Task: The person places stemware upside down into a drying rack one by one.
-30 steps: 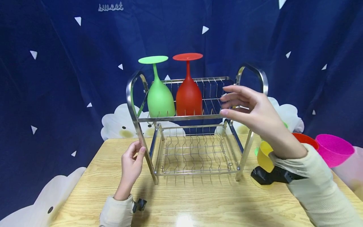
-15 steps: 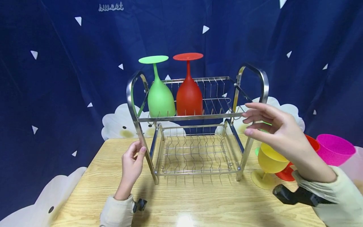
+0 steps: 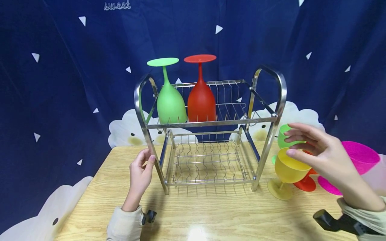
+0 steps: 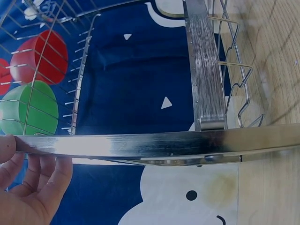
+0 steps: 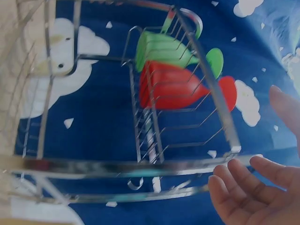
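A two-tier metal dish rack (image 3: 211,124) stands on the table. On its top tier, a green goblet (image 3: 171,105) and a red goblet (image 3: 201,103) sit upside down, side by side. My left hand (image 3: 141,170) grips the rack's left front leg, thumb on one side and fingers on the other. Out to the right of the rack, my right hand (image 3: 327,160) hangs in the air, holding nothing, fingers loosely bent. Just beyond it is an upright yellow goblet (image 3: 291,167). The right hand partly hides another red goblet (image 3: 306,183) and a pink goblet (image 3: 360,155).
Another green goblet (image 3: 284,137) stands behind the yellow one, near the table's right side. The wooden table (image 3: 211,214) extends in front of the rack. A dark blue curtain (image 3: 75,83) with white triangles and clouds hangs behind.
My right hand has moved right and down, away from the rack's top tier to beside the upright goblets. The left hand has stayed on the rack's leg.
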The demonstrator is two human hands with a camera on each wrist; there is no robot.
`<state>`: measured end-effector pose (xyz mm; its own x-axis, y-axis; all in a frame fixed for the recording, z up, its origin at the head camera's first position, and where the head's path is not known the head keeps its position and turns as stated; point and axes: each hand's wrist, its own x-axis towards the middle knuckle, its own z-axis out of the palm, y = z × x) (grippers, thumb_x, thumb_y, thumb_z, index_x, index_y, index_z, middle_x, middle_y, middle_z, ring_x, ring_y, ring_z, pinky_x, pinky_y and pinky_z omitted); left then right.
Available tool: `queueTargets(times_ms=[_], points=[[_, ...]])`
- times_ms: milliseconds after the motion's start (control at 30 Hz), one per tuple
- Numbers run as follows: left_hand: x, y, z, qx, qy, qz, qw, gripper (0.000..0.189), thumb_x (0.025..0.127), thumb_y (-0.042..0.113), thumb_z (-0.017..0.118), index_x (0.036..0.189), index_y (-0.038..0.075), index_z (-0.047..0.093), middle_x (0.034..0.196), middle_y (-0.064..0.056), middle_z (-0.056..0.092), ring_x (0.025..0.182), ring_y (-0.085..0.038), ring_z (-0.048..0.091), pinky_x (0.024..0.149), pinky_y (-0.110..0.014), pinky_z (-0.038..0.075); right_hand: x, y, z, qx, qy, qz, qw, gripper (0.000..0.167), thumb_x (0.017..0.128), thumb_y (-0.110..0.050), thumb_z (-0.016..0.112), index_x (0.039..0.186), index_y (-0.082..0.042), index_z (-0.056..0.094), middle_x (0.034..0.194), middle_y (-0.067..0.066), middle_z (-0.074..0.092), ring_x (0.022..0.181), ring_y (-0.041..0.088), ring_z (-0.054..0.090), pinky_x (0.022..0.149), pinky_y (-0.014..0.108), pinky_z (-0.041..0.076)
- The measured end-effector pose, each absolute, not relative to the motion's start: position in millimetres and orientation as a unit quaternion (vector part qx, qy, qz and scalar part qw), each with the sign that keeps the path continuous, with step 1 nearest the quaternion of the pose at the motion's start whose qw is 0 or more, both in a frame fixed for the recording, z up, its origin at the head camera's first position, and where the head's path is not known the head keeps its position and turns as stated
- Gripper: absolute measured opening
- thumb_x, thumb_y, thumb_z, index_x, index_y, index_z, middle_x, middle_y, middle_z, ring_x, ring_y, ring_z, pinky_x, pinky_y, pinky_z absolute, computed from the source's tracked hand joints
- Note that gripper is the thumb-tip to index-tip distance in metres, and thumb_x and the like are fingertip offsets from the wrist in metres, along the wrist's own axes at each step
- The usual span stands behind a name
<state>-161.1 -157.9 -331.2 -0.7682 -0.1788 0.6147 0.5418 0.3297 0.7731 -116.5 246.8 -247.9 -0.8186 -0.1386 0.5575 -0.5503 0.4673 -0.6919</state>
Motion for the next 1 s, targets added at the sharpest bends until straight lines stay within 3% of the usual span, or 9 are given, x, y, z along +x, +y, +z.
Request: queueTargets(times_ms=[300, 467, 667, 867, 1000], points=[[-160.6, -157.8, -331.2, -0.119, -0.748, -0.572, 0.314, 0.011, 0.086, -0.011, 0.052, 0.095, -0.015, 0.056, 0.077, -0.01, 0.054, 0.074, -0.012, 0.058, 0.062, -0.018, 0.052, -117.9, 272.8, -281.8, 0.174, -0.831, 0.469, 0.245, 0.061, 0.069, 0.017, 0.067, 0.125, -0.004, 0.051, 0.101, -0.008, 0.061, 0.088, 0.002, 0.059, 0.075, 0.007, 0.045], [-160.7, -158.6, -332.0, -0.119, -0.75, -0.571, 0.312, 0.011, 0.086, -0.01, 0.052, 0.095, -0.015, 0.056, 0.077, -0.011, 0.054, 0.074, -0.009, 0.058, 0.062, -0.019, 0.052, -116.9, 282.1, -298.3, 0.146, -0.827, 0.474, 0.265, 0.061, 0.066, 0.019, 0.069, 0.121, -0.001, 0.051, 0.099, -0.005, 0.059, 0.086, 0.0, 0.058, 0.072, 0.008, 0.046], [-161.0, -159.2, -332.7, -0.119, -0.749, -0.572, 0.311, 0.011, 0.087, -0.009, 0.052, 0.095, -0.015, 0.056, 0.077, -0.012, 0.054, 0.075, -0.006, 0.057, 0.062, -0.017, 0.052, -113.0, 291.5, -324.5, 0.079, -0.83, 0.477, 0.278, 0.062, 0.068, 0.012, 0.072, 0.122, -0.009, 0.053, 0.097, -0.014, 0.058, 0.081, -0.005, 0.057, 0.067, 0.005, 0.045], [-161.2, -158.7, -332.3, -0.119, -0.749, -0.574, 0.309, 0.011, 0.087, -0.009, 0.052, 0.095, -0.016, 0.056, 0.077, -0.008, 0.054, 0.076, -0.006, 0.057, 0.063, -0.018, 0.053, -113.2, 293.7, -346.9, 0.025, -0.827, 0.451, 0.334, 0.06, 0.064, 0.01, 0.076, 0.119, 0.002, 0.053, 0.095, -0.015, 0.054, 0.079, -0.007, 0.054, 0.067, 0.002, 0.043], [-161.5, -158.2, -331.7, -0.118, -0.748, -0.574, 0.312, 0.012, 0.086, -0.009, 0.053, 0.095, -0.016, 0.056, 0.077, -0.006, 0.054, 0.075, -0.008, 0.058, 0.063, -0.022, 0.054, -115.5, 291.9, -360.1, -0.043, -0.829, 0.419, 0.368, 0.069, 0.059, 0.004, 0.081, 0.121, 0.002, 0.053, 0.1, -0.01, 0.049, 0.082, -0.007, 0.046, 0.066, -0.002, 0.038]])
